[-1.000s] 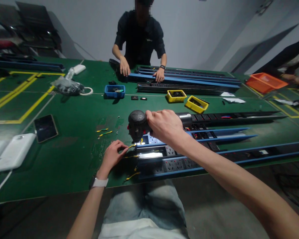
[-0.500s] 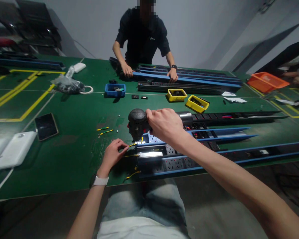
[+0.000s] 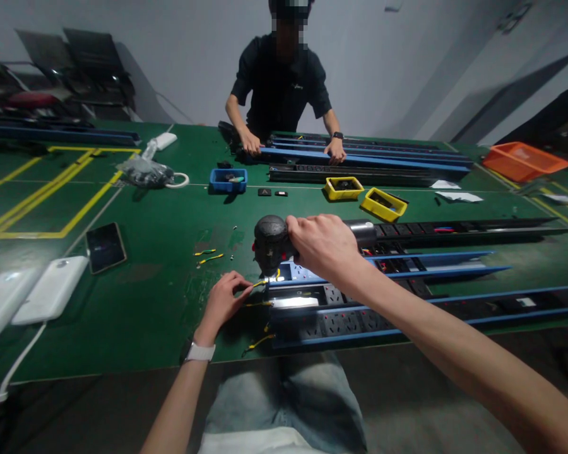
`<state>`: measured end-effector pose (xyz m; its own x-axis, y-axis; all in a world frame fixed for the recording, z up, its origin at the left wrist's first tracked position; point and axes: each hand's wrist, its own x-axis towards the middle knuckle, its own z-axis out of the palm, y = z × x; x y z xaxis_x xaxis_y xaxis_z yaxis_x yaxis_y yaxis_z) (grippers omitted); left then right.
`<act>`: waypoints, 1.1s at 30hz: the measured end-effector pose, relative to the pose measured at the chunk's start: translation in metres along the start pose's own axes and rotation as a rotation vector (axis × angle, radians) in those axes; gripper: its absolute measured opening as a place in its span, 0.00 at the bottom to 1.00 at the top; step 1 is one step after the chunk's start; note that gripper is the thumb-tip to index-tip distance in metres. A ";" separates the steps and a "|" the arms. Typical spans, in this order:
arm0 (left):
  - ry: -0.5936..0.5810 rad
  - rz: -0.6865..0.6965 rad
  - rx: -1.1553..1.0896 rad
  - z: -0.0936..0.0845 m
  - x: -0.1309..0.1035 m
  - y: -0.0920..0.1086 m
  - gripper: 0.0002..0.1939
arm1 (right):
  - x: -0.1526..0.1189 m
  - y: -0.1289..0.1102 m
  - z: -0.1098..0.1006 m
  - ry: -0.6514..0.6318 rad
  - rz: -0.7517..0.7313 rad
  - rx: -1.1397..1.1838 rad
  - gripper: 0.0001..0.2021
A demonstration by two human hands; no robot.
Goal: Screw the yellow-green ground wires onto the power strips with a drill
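Note:
My right hand [image 3: 324,243] is wrapped around the handle of a black cordless drill [image 3: 269,239]. The drill's head points down over the left end of a blue-edged power strip [image 3: 299,272], and its tip is hidden. My left hand [image 3: 226,296] pinches a short yellow-green wire [image 3: 259,284] at that same end. Nearer to me lies another power strip [image 3: 334,323], with a yellow-green wire [image 3: 259,343] coming out of its end. Two loose yellow-green wires [image 3: 211,259] rest on the table, left of the drill.
Across the green table [image 3: 161,328], a co-worker [image 3: 281,88] has both hands on long blue strips [image 3: 373,157]. Between us stand a blue bin [image 3: 228,181], two yellow bins [image 3: 384,205] and small black parts. A phone [image 3: 105,247] and white devices [image 3: 52,287] lie left; an orange basket [image 3: 525,161] stands right.
The whole view has shifted slightly, so everything sits a little lower and further right. My hands keep the same hold on the drill and wire.

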<state>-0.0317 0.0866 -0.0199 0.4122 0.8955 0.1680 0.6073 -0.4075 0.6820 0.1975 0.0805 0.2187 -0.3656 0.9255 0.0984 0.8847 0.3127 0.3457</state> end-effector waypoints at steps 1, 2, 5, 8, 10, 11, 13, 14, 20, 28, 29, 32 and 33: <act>0.002 0.000 0.001 0.000 0.000 0.000 0.16 | 0.000 0.000 0.000 -0.003 0.002 0.001 0.08; 0.004 -0.002 0.003 0.000 0.000 0.000 0.16 | 0.001 0.000 0.000 -0.006 0.005 0.001 0.08; 0.002 -0.015 0.004 0.000 0.000 0.002 0.16 | 0.001 0.000 -0.001 -0.006 0.011 0.000 0.08; -0.007 -0.020 -0.006 -0.001 0.000 0.002 0.16 | 0.001 0.000 -0.001 -0.008 0.003 -0.003 0.08; -0.006 -0.024 -0.006 -0.001 0.001 0.003 0.15 | 0.002 0.001 0.000 -0.008 -0.003 -0.008 0.08; -0.004 -0.026 -0.004 -0.001 0.001 0.003 0.15 | 0.002 0.001 0.001 -0.005 -0.002 -0.010 0.08; -0.004 -0.032 -0.001 -0.001 0.000 0.003 0.15 | 0.001 0.001 0.002 0.001 0.002 -0.013 0.09; -0.004 -0.033 -0.001 -0.001 0.000 0.003 0.14 | 0.001 0.001 0.002 0.001 0.005 -0.012 0.09; -0.001 -0.031 -0.018 -0.002 0.001 0.006 0.12 | -0.002 0.001 -0.005 -0.036 -0.003 0.014 0.08; 0.005 -0.029 -0.009 -0.001 0.001 0.005 0.12 | -0.001 0.001 -0.001 -0.021 0.019 0.003 0.08; 0.005 -0.031 -0.009 -0.001 0.001 0.005 0.12 | -0.001 0.001 -0.001 -0.023 0.019 0.006 0.07; 0.015 -0.023 -0.021 -0.002 0.001 0.005 0.11 | -0.002 0.001 0.000 -0.019 0.024 0.000 0.07; 0.020 -0.016 -0.025 -0.002 0.001 0.005 0.11 | -0.002 0.000 -0.001 -0.017 0.027 -0.005 0.07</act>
<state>-0.0295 0.0863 -0.0152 0.3890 0.9052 0.1711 0.5965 -0.3891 0.7020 0.1986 0.0781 0.2194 -0.3366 0.9372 0.0916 0.8928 0.2866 0.3476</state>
